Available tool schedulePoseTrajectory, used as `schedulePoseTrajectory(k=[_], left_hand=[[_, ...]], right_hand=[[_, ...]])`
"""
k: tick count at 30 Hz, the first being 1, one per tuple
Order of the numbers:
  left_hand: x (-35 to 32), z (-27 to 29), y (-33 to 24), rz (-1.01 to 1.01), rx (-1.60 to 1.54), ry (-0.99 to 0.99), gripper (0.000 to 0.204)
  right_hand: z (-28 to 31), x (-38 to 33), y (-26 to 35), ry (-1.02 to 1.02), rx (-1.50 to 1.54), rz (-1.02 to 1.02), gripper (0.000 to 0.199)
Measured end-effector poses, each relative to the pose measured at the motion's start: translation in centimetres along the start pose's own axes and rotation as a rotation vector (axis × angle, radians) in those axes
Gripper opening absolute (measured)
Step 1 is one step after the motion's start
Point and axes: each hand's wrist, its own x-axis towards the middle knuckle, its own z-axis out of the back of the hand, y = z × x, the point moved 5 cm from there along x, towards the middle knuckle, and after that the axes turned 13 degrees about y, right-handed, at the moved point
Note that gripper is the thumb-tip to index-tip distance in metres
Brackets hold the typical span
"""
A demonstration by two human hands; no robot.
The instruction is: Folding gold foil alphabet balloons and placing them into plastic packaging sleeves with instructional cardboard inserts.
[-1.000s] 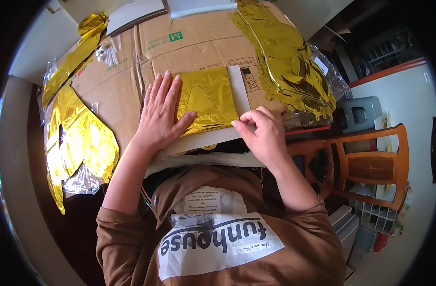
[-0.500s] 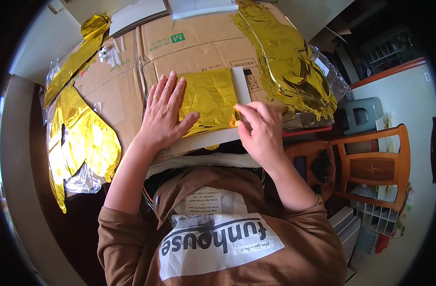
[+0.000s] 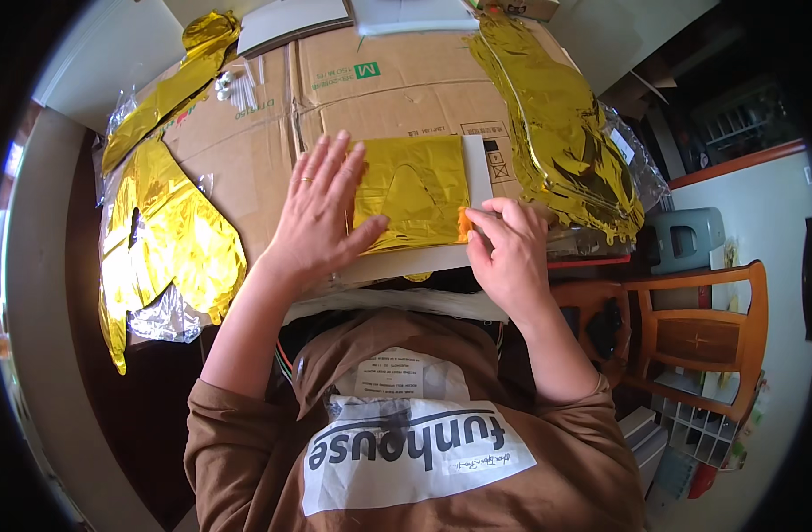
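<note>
A folded gold foil balloon [image 3: 421,186] lies flat on a white card [image 3: 423,260] on top of a flattened cardboard box [image 3: 397,89]. My left hand [image 3: 321,213] rests palm down on the balloon's left edge, fingers spread. At the balloon's right edge my right hand [image 3: 509,248] pinches a small orange piece [image 3: 464,223] between its fingertips.
More gold foil balloons lie around: a large crumpled one [image 3: 561,133] at the right, a flat one [image 3: 162,235] at the left and a long one [image 3: 175,80] at the upper left. A wooden chair [image 3: 690,337] stands at the right. A clear plastic wrapper [image 3: 166,315] lies at the left.
My right hand has slid from the card's lower right to the balloon's right edge and now pinches the orange piece. My left hand has stayed flat on the balloon.
</note>
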Motion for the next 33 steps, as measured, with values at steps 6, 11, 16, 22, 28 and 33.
schedulePoseTrajectory(k=[6,11,16,22,28,33], left_hand=[[-0.2,-1.9,-1.6,-0.054,0.049,0.043,0.08],[-0.1,-2.2,-1.5,-0.053,0.038,0.036,0.08],[0.0,-2.1,-1.4,-0.056,0.025,0.049,0.081],[-0.9,-0.8,0.6,0.047,-0.067,-0.005,0.082],[-2.8,1.4,3.4,0.077,-0.198,0.067,0.103],[-3.4,0.5,0.9,0.003,-0.104,0.119,0.124]], right_hand=[[0.2,1.0,0.8,0.002,-0.127,-0.008,0.016],[-0.1,4.4,2.3,0.022,-0.218,-0.057,0.033],[-4.0,6.9,0.8,0.125,-0.165,-0.044,0.064],[-5.9,6.5,-0.2,0.204,-0.193,-0.062,0.069],[-5.6,6.4,-0.4,0.255,-0.169,-0.048,0.07],[-5.5,6.6,-0.2,0.3,-0.156,-0.039,0.072]])
